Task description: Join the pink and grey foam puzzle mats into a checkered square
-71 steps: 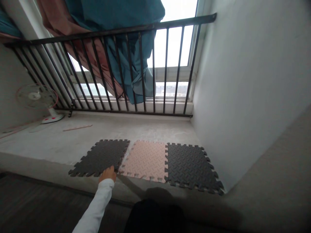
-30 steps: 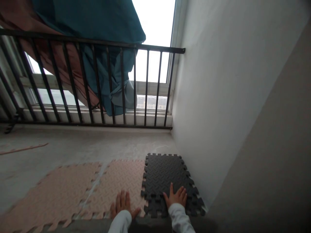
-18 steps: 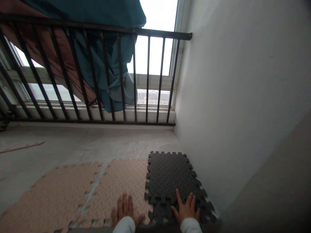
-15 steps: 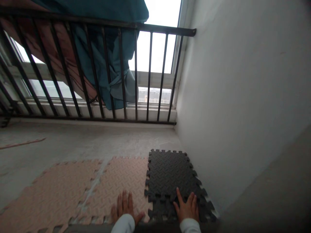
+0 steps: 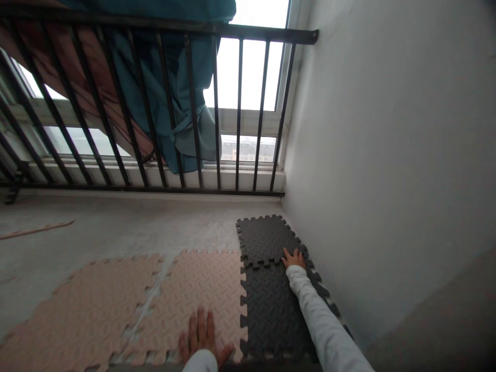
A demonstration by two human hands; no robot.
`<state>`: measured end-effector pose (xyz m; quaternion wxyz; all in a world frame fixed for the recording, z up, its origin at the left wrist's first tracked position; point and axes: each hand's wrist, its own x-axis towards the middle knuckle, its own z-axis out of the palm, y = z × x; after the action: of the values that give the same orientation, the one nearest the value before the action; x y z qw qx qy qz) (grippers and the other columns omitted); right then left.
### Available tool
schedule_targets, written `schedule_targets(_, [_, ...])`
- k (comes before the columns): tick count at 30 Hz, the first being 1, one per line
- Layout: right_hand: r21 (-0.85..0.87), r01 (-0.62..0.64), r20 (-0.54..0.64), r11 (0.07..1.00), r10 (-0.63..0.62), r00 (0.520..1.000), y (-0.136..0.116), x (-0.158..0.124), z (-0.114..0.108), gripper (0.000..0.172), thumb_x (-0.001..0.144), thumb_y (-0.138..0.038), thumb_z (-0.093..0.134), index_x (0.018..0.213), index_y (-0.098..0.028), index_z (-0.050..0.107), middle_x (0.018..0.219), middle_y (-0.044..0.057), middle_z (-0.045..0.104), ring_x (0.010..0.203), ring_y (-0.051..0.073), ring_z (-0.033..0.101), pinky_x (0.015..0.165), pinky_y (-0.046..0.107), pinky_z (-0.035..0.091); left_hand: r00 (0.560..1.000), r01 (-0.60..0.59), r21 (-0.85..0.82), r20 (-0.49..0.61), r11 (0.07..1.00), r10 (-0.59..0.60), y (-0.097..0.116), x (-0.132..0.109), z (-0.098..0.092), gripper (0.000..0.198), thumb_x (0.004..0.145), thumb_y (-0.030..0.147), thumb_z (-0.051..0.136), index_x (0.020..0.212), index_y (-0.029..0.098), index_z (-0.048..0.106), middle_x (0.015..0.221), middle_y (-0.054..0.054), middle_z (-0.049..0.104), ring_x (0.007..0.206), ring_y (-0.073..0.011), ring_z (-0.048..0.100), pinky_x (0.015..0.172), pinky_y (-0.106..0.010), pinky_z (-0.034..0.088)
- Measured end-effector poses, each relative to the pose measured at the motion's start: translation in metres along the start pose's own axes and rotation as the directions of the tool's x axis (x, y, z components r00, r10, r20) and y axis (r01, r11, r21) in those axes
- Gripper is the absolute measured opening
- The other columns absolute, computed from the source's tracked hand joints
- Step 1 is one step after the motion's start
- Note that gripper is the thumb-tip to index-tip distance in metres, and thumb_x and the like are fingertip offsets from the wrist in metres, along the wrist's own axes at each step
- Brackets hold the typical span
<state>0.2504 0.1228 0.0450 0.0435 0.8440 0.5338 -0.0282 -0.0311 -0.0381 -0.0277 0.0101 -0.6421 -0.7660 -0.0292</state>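
My right hand [image 5: 294, 258] reaches forward and lies on the near right part of a black interlocking foam mat [image 5: 263, 237], its fingers stretched out. That mat overlaps or meets the far end of another black foam mat [image 5: 273, 310], whose left edge runs along a pink foam mat [image 5: 211, 289]. Flat on the near part of the pink mat rests my left hand [image 5: 203, 338], fingers spread, holding nothing. My right sleeve hides part of the near black mat.
A second pink foam mat [image 5: 101, 299] lies to the left, across a narrow gap. A thin pink strip [image 5: 36, 230] is on the concrete floor [image 5: 155, 222]. Black railing [image 5: 174, 192] with teal cloth [image 5: 170, 103] stands ahead; a white wall [image 5: 387, 155] rises at right.
My right hand has slid forward, and the upper black mat has moved away from me with it, uncovering more of the black mat beneath. My left hand has stayed almost still.
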Motion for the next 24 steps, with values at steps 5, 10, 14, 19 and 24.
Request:
schedule_targets(5, [0.013, -0.041, -0.088, 0.999, 0.042, 0.995, -0.016, 0.014, 0.003, 0.047, 0.080, -0.043, 0.038, 0.125, -0.029, 0.038, 0.131, 0.016, 0.036, 0.117, 0.030, 0.036, 0.091, 0.043, 0.025, 1.000, 0.013, -0.014, -0.013, 1.000, -0.013, 0.000, 0.001, 0.005, 0.074, 0.060, 0.051, 0.055, 0.124, 0.016, 0.041, 0.137, -0.011, 0.029, 0.128, -0.0321, 0.013, 0.100, -0.052, 0.009])
schedule_targets(10, [0.015, -0.046, -0.158, 0.999, 0.048, 0.986, -0.027, 0.023, 0.004, 0.045, 0.079, -0.044, 0.040, 0.120, -0.026, 0.045, 0.122, 0.018, 0.045, 0.105, 0.028, 0.046, 0.088, 0.044, 0.024, 1.000, 0.006, -0.023, -0.007, 1.000, -0.006, -0.003, 0.002, 0.010, 0.073, 0.062, 0.053, 0.052, 0.124, 0.019, 0.039, 0.137, -0.009, 0.029, 0.128, -0.0328, 0.013, 0.099, -0.054, 0.010])
schedule_targets(14, [0.011, -0.040, -0.189, 0.999, 0.041, 0.981, -0.030, 0.027, 0.004, 0.044, 0.079, -0.042, 0.041, 0.114, -0.018, 0.050, 0.112, 0.020, 0.051, 0.102, 0.028, 0.046, 0.082, 0.042, 0.026, 1.000, 0.002, -0.014, 0.024, 1.000, -0.002, -0.003, 0.001, 0.004, 0.073, 0.063, 0.052, 0.052, 0.126, 0.019, 0.037, 0.138, -0.010, 0.027, 0.128, -0.0324, 0.011, 0.100, -0.054, 0.008])
schedule_targets(19, [-0.010, 0.017, -0.194, 1.000, -0.019, 0.981, -0.023, 0.027, 0.006, 0.047, 0.078, -0.045, 0.041, 0.113, -0.015, 0.051, 0.105, 0.019, 0.055, 0.101, 0.027, 0.046, 0.082, 0.039, 0.027, 0.999, 0.022, -0.004, 0.043, 1.000, -0.022, -0.001, -0.001, -0.005, 0.073, 0.061, 0.049, 0.054, 0.126, 0.020, 0.036, 0.138, -0.008, 0.026, 0.128, -0.0306, 0.013, 0.100, -0.054, 0.007])
schedule_targets(24, [-0.046, 0.077, -0.160, 0.996, -0.084, 0.984, -0.016, 0.017, 0.015, 0.054, 0.080, -0.049, 0.033, 0.126, -0.021, 0.038, 0.125, 0.019, 0.043, 0.114, 0.027, 0.037, 0.092, 0.043, 0.017, 0.999, 0.019, -0.015, 0.039, 1.000, -0.018, -0.001, -0.001, -0.007, 0.072, 0.062, 0.049, 0.054, 0.126, 0.020, 0.037, 0.138, -0.009, 0.026, 0.128, -0.0305, 0.012, 0.100, -0.054, 0.007])
